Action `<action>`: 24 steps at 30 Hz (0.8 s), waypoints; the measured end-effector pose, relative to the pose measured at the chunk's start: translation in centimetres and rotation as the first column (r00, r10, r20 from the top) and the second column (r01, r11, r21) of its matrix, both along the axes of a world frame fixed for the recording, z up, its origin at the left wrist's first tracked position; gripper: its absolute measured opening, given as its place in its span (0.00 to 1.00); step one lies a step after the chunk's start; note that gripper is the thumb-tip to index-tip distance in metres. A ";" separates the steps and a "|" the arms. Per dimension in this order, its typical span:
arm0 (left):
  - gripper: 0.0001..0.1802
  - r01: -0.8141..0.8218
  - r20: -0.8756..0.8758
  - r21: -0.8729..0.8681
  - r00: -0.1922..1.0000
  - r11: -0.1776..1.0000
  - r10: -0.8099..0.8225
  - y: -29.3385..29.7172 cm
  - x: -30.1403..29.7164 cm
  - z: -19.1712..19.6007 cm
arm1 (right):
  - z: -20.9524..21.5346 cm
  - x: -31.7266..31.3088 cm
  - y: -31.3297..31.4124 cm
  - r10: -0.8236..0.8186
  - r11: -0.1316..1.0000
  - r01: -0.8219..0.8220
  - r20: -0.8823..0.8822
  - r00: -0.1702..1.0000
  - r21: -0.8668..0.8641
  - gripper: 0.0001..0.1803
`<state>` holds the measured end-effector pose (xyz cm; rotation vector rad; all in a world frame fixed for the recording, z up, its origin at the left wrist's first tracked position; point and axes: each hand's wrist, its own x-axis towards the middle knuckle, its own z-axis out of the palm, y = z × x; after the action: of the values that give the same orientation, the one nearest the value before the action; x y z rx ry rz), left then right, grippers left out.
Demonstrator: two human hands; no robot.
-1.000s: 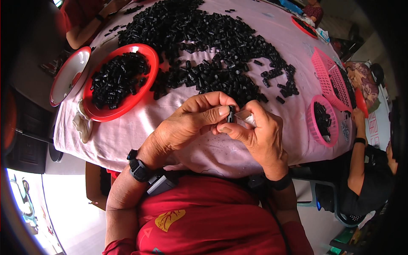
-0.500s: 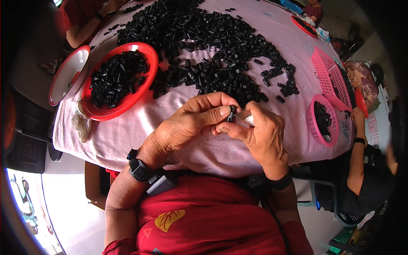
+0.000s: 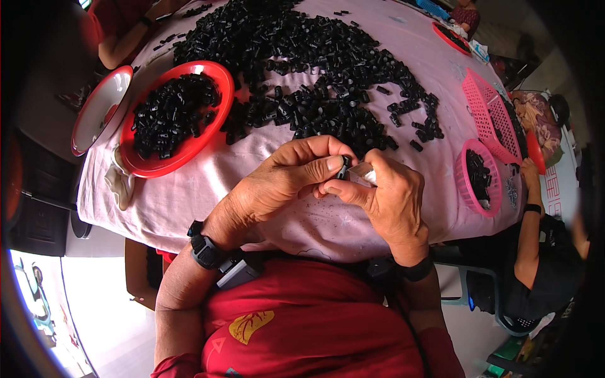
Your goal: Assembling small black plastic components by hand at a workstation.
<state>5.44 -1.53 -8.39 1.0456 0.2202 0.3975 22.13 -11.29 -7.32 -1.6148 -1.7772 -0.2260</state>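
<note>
Between the thumb and fingers of my left hand point(image 3: 287, 176) is pinched a small black cylindrical part point(image 3: 343, 167). My right hand point(image 3: 394, 198) grips a small flat blade with a white wrapped end point(image 3: 363, 172), its edge pointing at the black part. Both hands meet close together over the near side of the table. A large heap of similar black parts point(image 3: 302, 69) spreads just beyond my fingertips. How far the blade touches the part is hidden by my fingers.
At left a red basin point(image 3: 224, 116) holds many black parts, with a white red-rimmed basin point(image 3: 94, 126) beside it. A pink round basket point(image 3: 463, 183) and a pink rectangular basket point(image 3: 482, 107) stand at right on the pink cloth point(image 3: 170, 214). Other people sit at far left and right.
Almost nothing differs. The blade in my right hand has tilted slightly against the black part; my left hand keeps its pinch.
</note>
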 end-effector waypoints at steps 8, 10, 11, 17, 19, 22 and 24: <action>0.12 0.010 0.019 -0.003 1.000 1.000 -0.010 0.0 0.1 -0.1 | -0.3 0.1 0.1 0.021 1.000 -0.021 -0.045 0.999 -0.018 0.32; 0.12 0.015 0.016 -0.008 1.000 1.000 -0.015 0.0 0.0 0.0 | -0.2 -0.1 0.0 0.020 1.000 -0.021 -0.045 0.999 -0.022 0.32; 0.12 0.020 0.013 -0.012 1.000 1.000 -0.019 -0.1 0.0 0.1 | -0.1 -0.1 0.0 0.019 0.999 -0.020 -0.045 0.999 -0.026 0.32; 0.12 0.025 0.029 -0.011 0.999 1.000 -0.024 0.0 0.1 -0.1 | 0.0 -0.1 0.0 0.010 0.999 -0.010 -0.019 1.000 -0.039 0.32; 0.12 0.022 0.026 -0.012 0.999 1.000 -0.021 0.0 0.0 -0.1 | 0.3 -0.1 -0.1 0.017 0.998 -0.018 -0.028 0.999 -0.067 0.32; 0.12 0.018 0.025 -0.006 1.000 1.000 -0.018 0.0 0.1 0.0 | 0.2 -0.1 -0.3 0.024 0.995 -0.027 -0.040 0.999 -0.091 0.31; 0.12 0.017 0.026 -0.002 1.000 1.000 -0.017 0.0 0.0 0.1 | 0.2 0.0 -0.3 0.025 0.996 -0.029 -0.042 0.999 -0.089 0.31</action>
<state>5.49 -1.56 -8.31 1.0389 0.1882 0.3957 22.08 -11.55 -7.16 -1.6447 -1.7997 -0.1013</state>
